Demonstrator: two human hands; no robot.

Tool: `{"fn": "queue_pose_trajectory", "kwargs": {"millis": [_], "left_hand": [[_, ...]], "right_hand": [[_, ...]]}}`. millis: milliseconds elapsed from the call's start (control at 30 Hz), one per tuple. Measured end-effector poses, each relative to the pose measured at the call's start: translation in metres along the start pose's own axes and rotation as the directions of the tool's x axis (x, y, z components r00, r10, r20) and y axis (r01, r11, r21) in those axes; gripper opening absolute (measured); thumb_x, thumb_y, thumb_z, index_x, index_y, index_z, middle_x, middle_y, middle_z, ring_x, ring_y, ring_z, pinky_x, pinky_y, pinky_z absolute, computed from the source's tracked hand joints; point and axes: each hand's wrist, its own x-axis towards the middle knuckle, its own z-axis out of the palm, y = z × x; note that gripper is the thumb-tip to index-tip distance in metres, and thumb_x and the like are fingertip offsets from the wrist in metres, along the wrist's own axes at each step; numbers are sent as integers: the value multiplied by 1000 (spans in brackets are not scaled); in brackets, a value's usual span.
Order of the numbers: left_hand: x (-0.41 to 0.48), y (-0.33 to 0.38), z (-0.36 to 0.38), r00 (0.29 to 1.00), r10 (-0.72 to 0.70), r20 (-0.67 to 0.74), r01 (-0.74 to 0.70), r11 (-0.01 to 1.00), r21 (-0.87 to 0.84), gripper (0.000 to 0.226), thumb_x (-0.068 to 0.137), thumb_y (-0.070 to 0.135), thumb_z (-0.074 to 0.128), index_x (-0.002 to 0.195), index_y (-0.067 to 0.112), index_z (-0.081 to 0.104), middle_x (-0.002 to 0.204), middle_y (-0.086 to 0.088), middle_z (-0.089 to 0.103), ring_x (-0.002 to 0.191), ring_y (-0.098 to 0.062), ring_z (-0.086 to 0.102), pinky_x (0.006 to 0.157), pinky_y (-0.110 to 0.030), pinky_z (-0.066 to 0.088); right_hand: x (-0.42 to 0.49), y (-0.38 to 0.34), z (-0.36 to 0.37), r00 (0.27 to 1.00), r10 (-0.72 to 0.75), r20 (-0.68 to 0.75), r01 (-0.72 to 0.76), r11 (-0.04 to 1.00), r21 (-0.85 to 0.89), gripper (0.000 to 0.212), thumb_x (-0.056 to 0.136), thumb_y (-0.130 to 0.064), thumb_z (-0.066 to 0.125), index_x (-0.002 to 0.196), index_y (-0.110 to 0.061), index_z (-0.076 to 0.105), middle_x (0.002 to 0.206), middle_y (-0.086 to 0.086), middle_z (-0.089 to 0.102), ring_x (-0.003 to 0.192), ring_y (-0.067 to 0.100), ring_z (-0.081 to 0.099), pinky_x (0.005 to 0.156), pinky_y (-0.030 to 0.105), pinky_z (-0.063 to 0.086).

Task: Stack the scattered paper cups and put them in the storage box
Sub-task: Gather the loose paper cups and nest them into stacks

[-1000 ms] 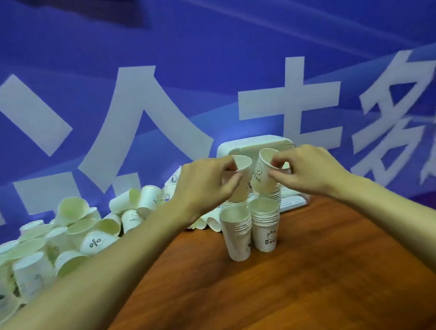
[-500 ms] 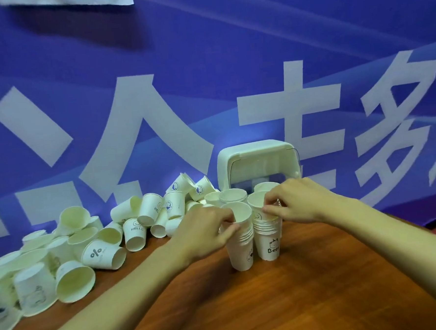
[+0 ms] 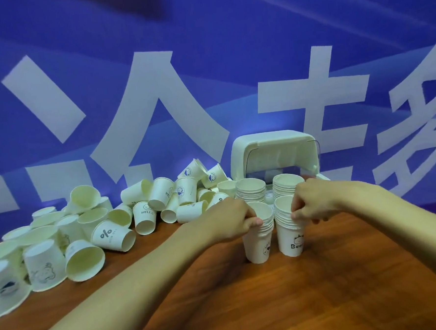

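Two short stacks of white paper cups stand side by side on the wooden table. My left hand [image 3: 234, 221] grips the rim end of the left stack [image 3: 258, 241]. My right hand [image 3: 313, 202] pinches the top rims of the right stack [image 3: 290, 234], whose bottom cup reads "Bee". Behind them stand two more cup stacks [image 3: 251, 192], in front of the white storage box [image 3: 272, 148] with its lid raised. Many loose cups [image 3: 114, 232] lie scattered on the left, some on their sides, some upside down.
A blue banner with large white characters [image 3: 157, 104] runs right behind the table. The wooden tabletop [image 3: 321, 286] stretches toward me in front of the stacks. My forearms cross the lower half of the view.
Both hands came down from holding single cups in the air; those cups now sit on the two front stacks, and each hand holds its stack's top.
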Motion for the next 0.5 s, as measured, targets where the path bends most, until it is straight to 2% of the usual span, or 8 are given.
{"fn": "queue_pose_trajectory", "kwargs": {"millis": [167, 233, 367, 500], "left_hand": [[6, -2, -2, 999, -1, 35, 1, 1000, -5, 42, 99, 35, 53, 62, 16, 50, 56, 6, 46, 66, -20, 47, 59, -31, 30], [6, 0, -3, 999, 0, 54, 0, 1000, -5, 39, 99, 35, 53, 65, 17, 52, 56, 9, 46, 64, -18, 47, 60, -30, 30], [4, 1, -3, 998, 6, 68, -6, 1000, -2, 34, 100, 34, 53, 71, 18, 59, 60, 6, 49, 68, -19, 49, 64, -30, 36], [4, -2, 0, 999, -9, 44, 9, 1000, -3, 41, 99, 37, 52, 60, 26, 45, 59, 14, 45, 65, -14, 47, 64, -30, 36]], "right_hand": [[21, -21, -13, 968, 161, 194, -146, 985, -94, 10, 95, -22, 62, 87, -16, 64, 89, 6, 74, 71, 15, 75, 57, 24, 58], [24, -28, -17, 948, 225, 225, -197, 970, -142, 10, 94, -21, 63, 87, -13, 60, 89, 8, 74, 70, 17, 76, 56, 28, 58], [26, -36, -18, 923, 307, 231, -266, 945, -191, 15, 91, -22, 63, 95, -9, 60, 81, 12, 77, 64, 21, 75, 63, 34, 59], [27, -41, -18, 912, 346, 220, -300, 929, -217, 17, 91, -22, 65, 97, -8, 58, 78, 12, 77, 63, 21, 74, 70, 35, 61]]}}
